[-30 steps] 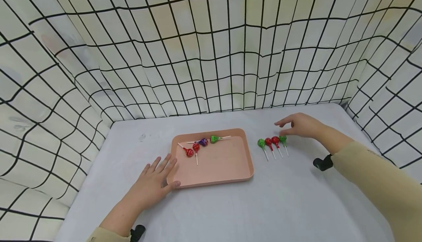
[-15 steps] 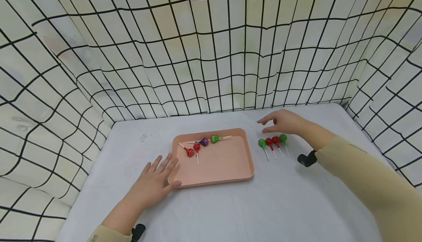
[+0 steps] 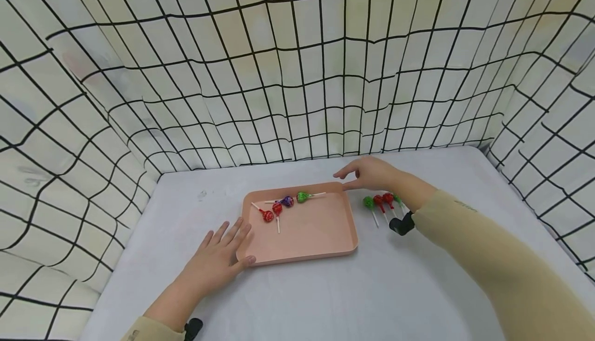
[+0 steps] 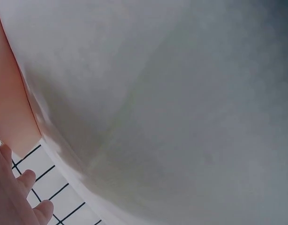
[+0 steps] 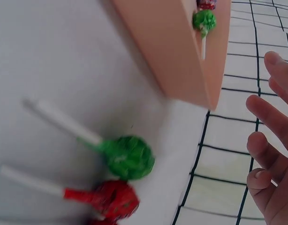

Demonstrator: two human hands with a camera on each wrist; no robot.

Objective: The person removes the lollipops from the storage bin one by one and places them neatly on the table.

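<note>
A shallow pink tray (image 3: 316, 235) holds a green lollipop (image 3: 302, 197), a purple lollipop (image 3: 288, 201) and two red lollipops near its back and left. My left hand (image 3: 214, 258) rests with fingers spread at the tray's left edge. Over the tray's back right corner is my right hand (image 3: 372, 173), fingers loosely bent and holding nothing. Right of the tray lie a row of a green lollipop (image 3: 368, 202), two red lollipops (image 3: 388, 198) and a second green one partly behind the right wrist. In the right wrist view, the nearer green lollipop (image 5: 130, 157) lies beside the tray.
A white cloth covers the table (image 3: 297, 299). White walls with a black grid (image 3: 325, 93) rise behind it and at both sides. Black wrist-worn devices (image 3: 402, 223) sit by both cuffs.
My right hand has moved left, from above the lollipop row to the tray's back right corner. The left hand and the lollipops have stayed in place.
</note>
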